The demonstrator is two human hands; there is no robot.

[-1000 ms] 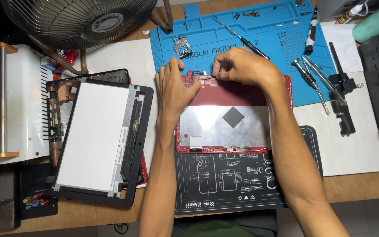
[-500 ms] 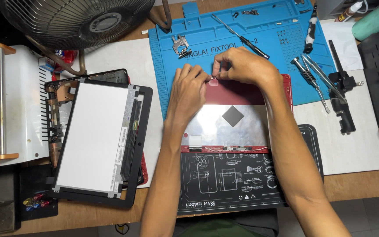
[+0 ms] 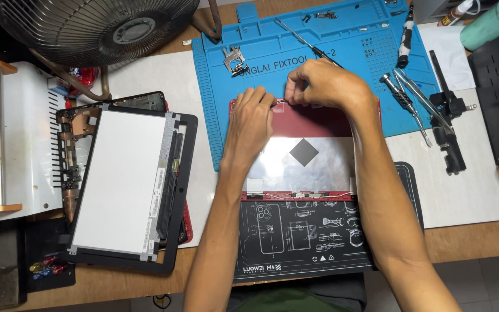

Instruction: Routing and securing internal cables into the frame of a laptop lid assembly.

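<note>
Scene: a person at a repair bench bends over a red laptop lid [image 3: 319,122] lying inside-up, half on a blue work mat [image 3: 342,40], half on a black mat [image 3: 301,242]; a silver foil sheet [image 3: 304,164] covers its middle.
Left hand: the left hand [image 3: 252,118] lies flat on the lid's upper edge, fingers together, tips pressing near the top rim.
Right hand: the right hand [image 3: 324,85] is curled, thumb and forefinger pinching something small at the same rim; what it is cannot be told.
Step in hand: by appearance, freeing or seating a small part on the lid's top edge; the next move looks to need a steady brace and a fine pinch.
Nearby: a bare display panel [image 3: 119,182] in its black bezel at left; screwdrivers [image 3: 402,92] at right; a fan [image 3: 96,23] above.
</note>
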